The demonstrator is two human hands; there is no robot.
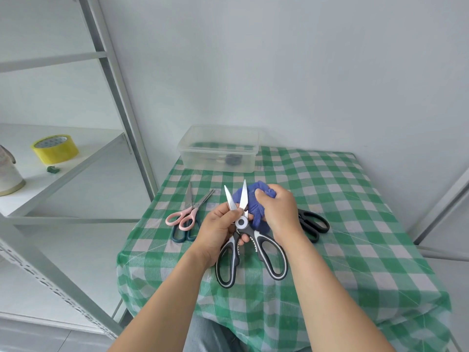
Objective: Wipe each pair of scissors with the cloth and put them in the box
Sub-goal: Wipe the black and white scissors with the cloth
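My left hand (218, 229) grips black-and-white kitchen scissors (250, 246) near the pivot, blades spread and pointing up, handles hanging toward me. My right hand (278, 209) holds a bunched blue cloth (253, 199) just behind the right blade. Pink-handled scissors (186, 212) lie on the table to the left, over a dark teal-handled pair (181, 235). Black-handled scissors (313, 223) lie to the right, partly hidden by my right wrist. A clear plastic box (219, 148) stands at the table's far edge with a dark item inside.
The small table wears a green-and-white checked cloth (355, 224) and stands against a white wall. A metal shelf rack (121, 102) stands to the left, holding a roll of yellow tape (54, 148) and a pale container (9, 174).
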